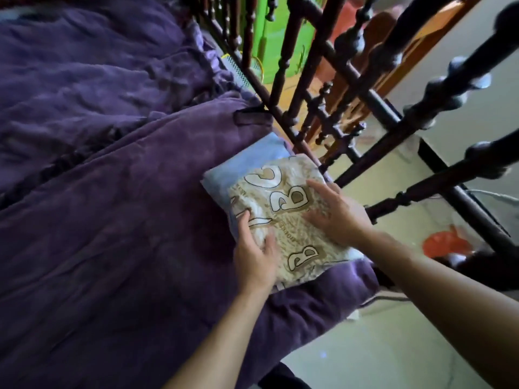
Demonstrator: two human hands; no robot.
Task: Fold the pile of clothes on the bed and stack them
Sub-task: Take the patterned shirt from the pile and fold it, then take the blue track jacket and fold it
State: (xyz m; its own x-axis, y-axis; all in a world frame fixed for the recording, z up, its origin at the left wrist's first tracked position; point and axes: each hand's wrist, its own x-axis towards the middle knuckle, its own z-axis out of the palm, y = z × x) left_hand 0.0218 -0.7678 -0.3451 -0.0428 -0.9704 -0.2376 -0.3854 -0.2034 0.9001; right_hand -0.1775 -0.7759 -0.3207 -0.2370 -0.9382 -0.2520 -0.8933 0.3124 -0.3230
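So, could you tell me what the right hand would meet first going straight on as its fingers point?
The right hand lies flat on the printed garment; past that garment's far edge, probably the blue garment beneath.

this is a bedroom in a home. a bed fills most of the view, covered in a rumpled purple quilt. along its far side runs a dark wooden bed rail of turned spindles and knobbed posts, household furniture rather than anything for work. on the quilt, just beside that rail, lies a small stack of folded clothes: a cream piece printed with large letters on top of a pale blue one. beyond the rail stand something bright green, a door or a cabinet, and brown wooden furniture too blurred to name. an orange object lies on the pale floor beside the bed.
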